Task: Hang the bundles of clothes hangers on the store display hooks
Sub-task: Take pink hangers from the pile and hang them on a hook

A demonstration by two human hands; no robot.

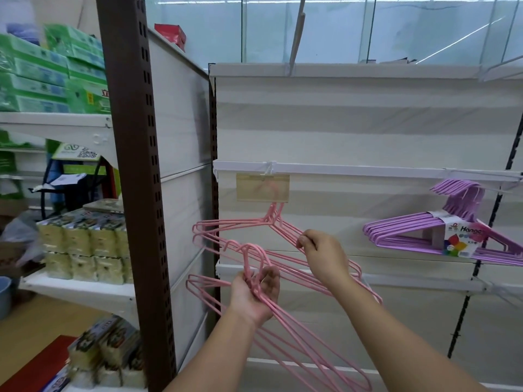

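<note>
A bundle of pink hangers (226, 226) hangs from a display hook behind a clear price tag holder (262, 187) on the white rail. My right hand (319, 254) pinches the right shoulder of this hung bundle. My left hand (253, 295) grips the necks of a second pink hanger bundle (300, 346), whose hooks curl up just above my fingers and whose bodies slope down to the right. A purple hanger bundle (418, 232) with a printed label hangs on a hook at the right.
A brown slotted upright (135, 176) stands left of the display panel. Shelves at the left carry green boxes (48, 75) and stacked yellow packs (82, 244). A lower white rail (410, 281) with a wire hook runs at the right.
</note>
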